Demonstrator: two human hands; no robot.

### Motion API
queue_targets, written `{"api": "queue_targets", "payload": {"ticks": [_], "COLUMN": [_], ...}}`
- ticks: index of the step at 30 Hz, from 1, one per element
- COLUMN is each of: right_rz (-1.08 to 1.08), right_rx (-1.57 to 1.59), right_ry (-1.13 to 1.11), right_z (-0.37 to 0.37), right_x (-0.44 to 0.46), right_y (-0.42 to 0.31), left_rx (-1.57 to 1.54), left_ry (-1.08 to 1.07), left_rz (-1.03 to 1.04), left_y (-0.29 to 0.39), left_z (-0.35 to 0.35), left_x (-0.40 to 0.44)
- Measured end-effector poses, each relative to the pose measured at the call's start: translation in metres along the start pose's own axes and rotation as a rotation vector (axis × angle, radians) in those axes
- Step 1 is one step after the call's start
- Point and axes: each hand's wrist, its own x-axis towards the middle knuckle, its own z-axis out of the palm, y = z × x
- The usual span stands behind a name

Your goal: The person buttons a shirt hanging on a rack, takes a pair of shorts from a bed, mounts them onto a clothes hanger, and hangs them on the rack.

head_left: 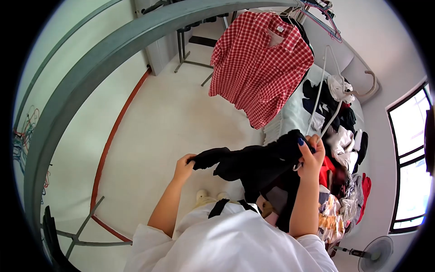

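A black garment (253,164) is stretched between my two hands in front of my body. My left hand (184,167) pinches its left end, which looks like a sleeve. My right hand (311,156) is closed on the garment's right end and also holds a white hanger (322,97), whose frame rises above the fingers. Where the hanger meets the cloth is partly hidden by the fingers. Beyond the garment, a red checked shirt (263,63) hangs from the rack on a hanger.
A grey metal rail (108,50) curves overhead and down the left. Heaped clothes (342,140) cover the bed at the right. More hangers (324,16) hang at the top right. A fan (377,254) stands at the lower right, below a window (410,158).
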Motion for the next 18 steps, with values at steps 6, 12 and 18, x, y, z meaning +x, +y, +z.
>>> {"api": "queue_targets", "payload": {"ticks": [6, 12, 18], "right_rz": [-0.054, -0.077, -0.054], "right_rx": [-0.112, -0.224, -0.277], "right_ry": [0.119, 0.271, 0.403], "right_z": [-0.031, -0.065, -0.130], "right_x": [-0.011, -0.005, 0.014], "right_y": [0.003, 0.010, 0.017], "left_rx": [-0.409, -0.414, -0.327], "left_ry": [0.009, -0.136, -0.580], "left_rz": [-0.273, -0.180, -0.004], "left_y": [0.032, 0.059, 0.111], "left_z": [0.006, 0.009, 0.032], "left_x": [0.005, 0.016, 0.017]}}
